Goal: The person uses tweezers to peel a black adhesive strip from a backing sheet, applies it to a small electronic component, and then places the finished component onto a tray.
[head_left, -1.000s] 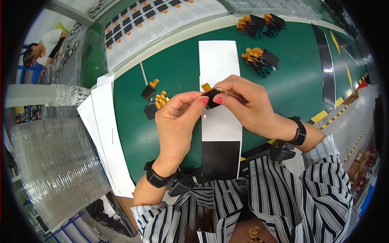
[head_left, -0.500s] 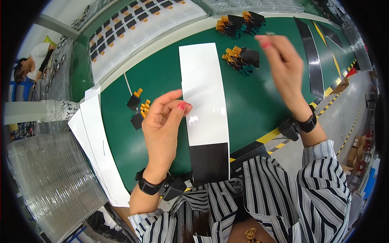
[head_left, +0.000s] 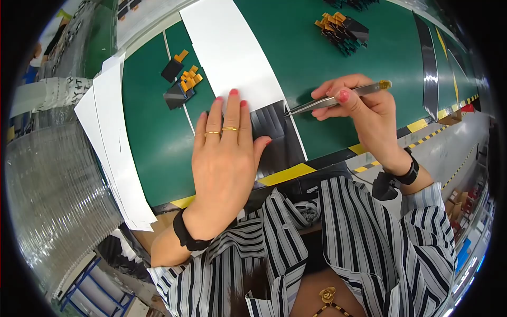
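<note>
My left hand lies flat with fingers stretched out, pressing on the left edge of a long white strip near its black end section. Metal tweezers are pinched in my right hand. Their tips touch, or hover just over, the right edge of the black section, where dark glossy bands show. Left of the strip lie small black pieces with orange tabs. A stacked heap of similar pieces sits farther off on the right.
The green work table has a yellow-and-black taped front edge. White sheets overhang its left side, beside stacked clear plastic trays. Long black strips lie at the right. Another heap of pieces is at the top.
My left hand has come down flat onto the strip. My right hand moved nearer and now holds tweezers at the black section. The strip sits more slanted in view; the whole view has shifted.
</note>
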The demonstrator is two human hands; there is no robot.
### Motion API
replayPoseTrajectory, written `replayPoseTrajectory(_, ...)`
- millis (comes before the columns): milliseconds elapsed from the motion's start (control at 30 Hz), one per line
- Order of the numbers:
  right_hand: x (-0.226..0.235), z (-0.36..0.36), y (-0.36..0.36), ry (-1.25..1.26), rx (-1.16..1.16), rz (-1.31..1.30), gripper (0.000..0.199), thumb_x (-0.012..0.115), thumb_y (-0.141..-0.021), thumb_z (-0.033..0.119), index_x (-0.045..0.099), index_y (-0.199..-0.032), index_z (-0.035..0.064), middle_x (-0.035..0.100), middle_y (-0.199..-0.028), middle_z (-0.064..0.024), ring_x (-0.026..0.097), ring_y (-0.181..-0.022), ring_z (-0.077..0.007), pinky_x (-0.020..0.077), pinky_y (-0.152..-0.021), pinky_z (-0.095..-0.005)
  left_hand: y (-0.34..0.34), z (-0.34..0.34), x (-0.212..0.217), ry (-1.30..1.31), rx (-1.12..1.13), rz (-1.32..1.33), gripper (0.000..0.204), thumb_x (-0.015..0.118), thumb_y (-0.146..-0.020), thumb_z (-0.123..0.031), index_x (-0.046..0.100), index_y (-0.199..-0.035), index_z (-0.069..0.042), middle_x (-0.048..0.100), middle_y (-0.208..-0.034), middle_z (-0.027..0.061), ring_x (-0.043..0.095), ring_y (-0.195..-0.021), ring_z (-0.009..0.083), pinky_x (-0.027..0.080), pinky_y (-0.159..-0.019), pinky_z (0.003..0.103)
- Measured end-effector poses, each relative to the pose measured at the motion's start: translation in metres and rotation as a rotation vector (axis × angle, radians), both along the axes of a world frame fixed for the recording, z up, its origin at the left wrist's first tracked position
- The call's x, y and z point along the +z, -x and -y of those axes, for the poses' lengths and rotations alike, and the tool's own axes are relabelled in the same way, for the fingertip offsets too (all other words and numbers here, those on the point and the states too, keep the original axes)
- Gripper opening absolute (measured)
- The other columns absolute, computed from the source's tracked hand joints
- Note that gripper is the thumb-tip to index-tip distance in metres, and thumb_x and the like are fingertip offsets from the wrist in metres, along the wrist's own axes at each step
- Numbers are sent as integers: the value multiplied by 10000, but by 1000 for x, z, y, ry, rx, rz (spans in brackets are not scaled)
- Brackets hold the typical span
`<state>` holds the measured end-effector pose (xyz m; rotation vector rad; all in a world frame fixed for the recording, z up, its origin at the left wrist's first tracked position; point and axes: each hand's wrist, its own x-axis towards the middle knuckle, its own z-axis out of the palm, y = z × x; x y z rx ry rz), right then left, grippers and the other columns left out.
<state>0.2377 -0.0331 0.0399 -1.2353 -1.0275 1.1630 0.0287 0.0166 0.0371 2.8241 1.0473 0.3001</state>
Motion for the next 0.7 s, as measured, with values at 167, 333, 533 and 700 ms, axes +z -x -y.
replayPoseTrajectory(167, -12, 8, 0, 88, -92, -30, 221, 440, -883, 119, 505, -882, -92, 548, -910, -201, 616, -743, -251, 531, -675, -306, 1, 7, -6, 49, -174, 16, 395, 588, -737, -182, 523, -1095, -26, 469, -1177, 121, 428, -1091, 297, 360, -890, 463)
replayPoseTrajectory(333, -15, 1, -1, 110, -132, -90, 244, 437, -888, 136, 499, -901, -100, 540, -934, -205, 616, -742, -254, 532, -677, -312, 0, 7, -7, 69, -171, 25, 385, 585, -744, -182, 527, -1102, -56, 474, -1178, 111, 427, -1096, 296, 358, -887, 475)
replayPoseTrajectory(533, -14, 1, -3, 110, -164, -71, 268, 427, -893, 148, 497, -896, -111, 536, -938, -205, 620, -739, -259, 533, -676, -317, 0, 5, -3, 95, -158, 29, 398, 625, -708, -170, 547, -1088, -85, 484, -1180, 83, 439, -1097, 276, 372, -892, 438)
replayPoseTrajectory(700, -13, -4, 2, 79, -149, -3, 270, 425, -894, 151, 486, -921, -111, 530, -943, -207, 621, -722, -258, 534, -675, -322, -1, 3, 0, 110, -149, 31, 407, 651, -684, -162, 560, -1075, -98, 497, -1171, 73, 447, -1097, 266, 378, -895, 421)
